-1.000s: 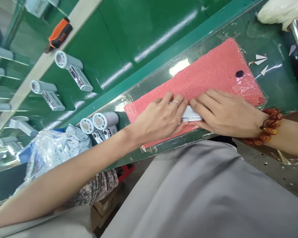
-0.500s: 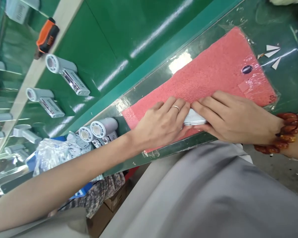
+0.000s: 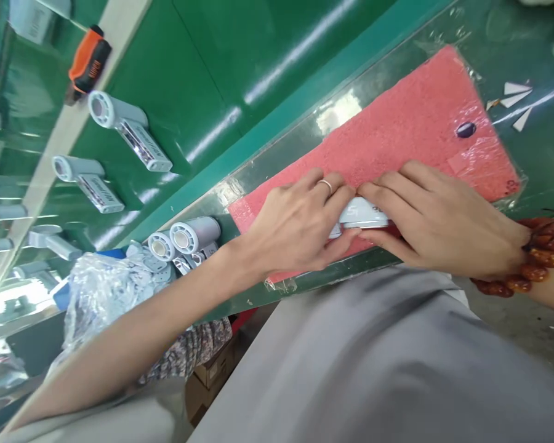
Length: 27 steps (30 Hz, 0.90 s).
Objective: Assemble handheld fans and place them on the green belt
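My left hand (image 3: 300, 224), with a ring on one finger, is closed on the left end of a pale grey-blue plastic housing (image 3: 362, 212). My right hand (image 3: 436, 215), a beaded bracelet (image 3: 530, 261) at its wrist, grips the same piece from the other end. Printed marks show on the housing's upper face between my fingertips; my hands cover both its ends. Both thumbs press its near side. Beneath lies a red foam mat (image 3: 406, 123) under clear film, with a dark oval (image 3: 466, 129) near its right end.
Two handheld fans (image 3: 194, 235) with round heads sit left of the mat, beside a clear plastic bag (image 3: 87, 301) of pale parts. More fans (image 3: 129, 129) lie on the green bench, near orange-and-black cutters (image 3: 89, 61). White paper slivers (image 3: 514, 98) lie at the right.
The housing has turned in my hands, so more of its printed face now shows. My hands stay close together over the mat. The view has shifted slightly.
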Available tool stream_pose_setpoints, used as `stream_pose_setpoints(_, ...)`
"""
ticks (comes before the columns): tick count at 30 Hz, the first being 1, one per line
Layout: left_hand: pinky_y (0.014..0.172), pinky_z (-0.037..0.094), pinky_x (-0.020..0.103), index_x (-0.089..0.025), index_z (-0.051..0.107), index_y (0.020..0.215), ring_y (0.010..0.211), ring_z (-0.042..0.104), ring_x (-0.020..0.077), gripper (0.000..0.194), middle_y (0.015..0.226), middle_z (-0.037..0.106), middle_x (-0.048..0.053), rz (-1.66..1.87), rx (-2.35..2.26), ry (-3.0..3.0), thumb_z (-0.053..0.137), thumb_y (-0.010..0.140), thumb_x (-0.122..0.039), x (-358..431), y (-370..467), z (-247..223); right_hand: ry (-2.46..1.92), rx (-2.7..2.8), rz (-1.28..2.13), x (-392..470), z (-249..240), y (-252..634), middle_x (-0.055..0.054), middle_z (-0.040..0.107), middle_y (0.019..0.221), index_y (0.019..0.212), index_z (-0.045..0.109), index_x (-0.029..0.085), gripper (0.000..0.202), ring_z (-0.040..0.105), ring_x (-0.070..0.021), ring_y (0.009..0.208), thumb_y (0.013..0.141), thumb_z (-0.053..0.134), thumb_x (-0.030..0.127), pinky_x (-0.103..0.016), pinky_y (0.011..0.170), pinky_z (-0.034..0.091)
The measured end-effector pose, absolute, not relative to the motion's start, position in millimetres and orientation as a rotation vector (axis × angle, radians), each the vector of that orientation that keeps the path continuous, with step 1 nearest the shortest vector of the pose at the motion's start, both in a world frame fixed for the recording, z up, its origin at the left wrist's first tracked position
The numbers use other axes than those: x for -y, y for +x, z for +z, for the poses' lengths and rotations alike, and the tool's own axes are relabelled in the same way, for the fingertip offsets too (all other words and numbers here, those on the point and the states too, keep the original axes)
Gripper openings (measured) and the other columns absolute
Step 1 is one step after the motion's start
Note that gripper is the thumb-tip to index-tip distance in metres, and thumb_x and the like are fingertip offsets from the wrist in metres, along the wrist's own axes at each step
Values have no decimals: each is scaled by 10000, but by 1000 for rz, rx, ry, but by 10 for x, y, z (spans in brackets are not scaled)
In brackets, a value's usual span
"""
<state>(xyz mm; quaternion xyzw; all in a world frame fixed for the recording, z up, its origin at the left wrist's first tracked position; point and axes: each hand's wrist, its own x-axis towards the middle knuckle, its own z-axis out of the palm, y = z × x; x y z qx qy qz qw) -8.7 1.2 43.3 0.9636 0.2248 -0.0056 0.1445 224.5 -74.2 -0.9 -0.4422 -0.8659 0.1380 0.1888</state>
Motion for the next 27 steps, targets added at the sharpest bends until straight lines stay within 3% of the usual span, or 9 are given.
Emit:
stream_pose_setpoints(2,899,600,417,-146,599,1353,1153,690,289,501,1316,715,146,160,-770,2623,582,1049,-543,-17,-93,495,-1339,2295,515,778,113,2251,-149,701,1121,1394,589,102,467,642,-317,991,1078,524,440,-440,832,515)
stream_pose_setpoints(4,1128,536,494,-176,490,1483,1345,623,312,591,1479,633,171,424,-930,2416,661,1021,-502,35,-92,545,-1481,2026,755,858,239,2225,-123,713,1216,1447,562,161,452,686,-292,1048,1075,557,417,-417,881,556)
stream_pose_setpoints(7,1227,479,544,-246,281,1626,1475,545,312,711,1643,489,185,627,-1100,1982,652,1041,-403,214,-44,563,-1591,1558,1103,1009,359,2106,-84,680,1398,1522,526,279,513,696,-291,1204,1049,629,450,-431,997,592)
stream_pose_setpoints(12,1145,571,544,-354,33,1707,1331,672,274,817,1519,625,134,561,-1006,1362,567,1089,-386,491,149,494,-1445,1010,1388,1174,300,1854,-58,590,1547,1604,452,402,571,601,-323,1410,1060,598,490,-553,1154,561)
stream_pose_setpoints(19,1207,493,607,-356,14,1722,1344,632,306,980,1484,628,124,631,-1049,1247,691,1013,-368,525,329,585,-1333,982,1448,1252,165,1761,66,281,1773,1689,288,506,725,316,-292,1632,1045,617,460,-547,1292,428)
stream_pose_setpoints(21,1100,581,558,-353,15,1713,1300,651,305,955,1469,620,135,640,-1074,1270,668,1016,-379,496,379,572,-1341,1104,1440,1216,199,1783,47,347,1746,1687,308,499,722,361,-307,1611,1036,618,472,-577,1287,426)
stream_pose_setpoints(23,944,643,487,-347,95,1689,1158,700,285,866,1369,657,126,688,-1159,1329,638,1015,-362,369,408,515,-1382,1315,1293,1125,262,1907,7,502,1652,1619,463,482,635,511,-339,1511,1009,638,496,-589,1215,508)
stream_pose_setpoints(25,856,645,432,-323,178,1650,1005,723,248,813,1204,699,85,736,-1310,1440,632,979,-266,87,399,434,-1514,1478,940,979,335,2200,-37,654,1479,1454,642,431,460,659,-353,1328,999,633,499,-576,1098,589)
stream_pose_setpoints(27,818,632,387,-289,230,1615,940,727,221,806,1101,706,51,766,-1469,1578,604,917,-140,-346,356,354,-1728,1504,480,800,391,2678,-59,738,1267,1270,708,369,297,738,-335,1105,1016,596,473,-536,968,619)
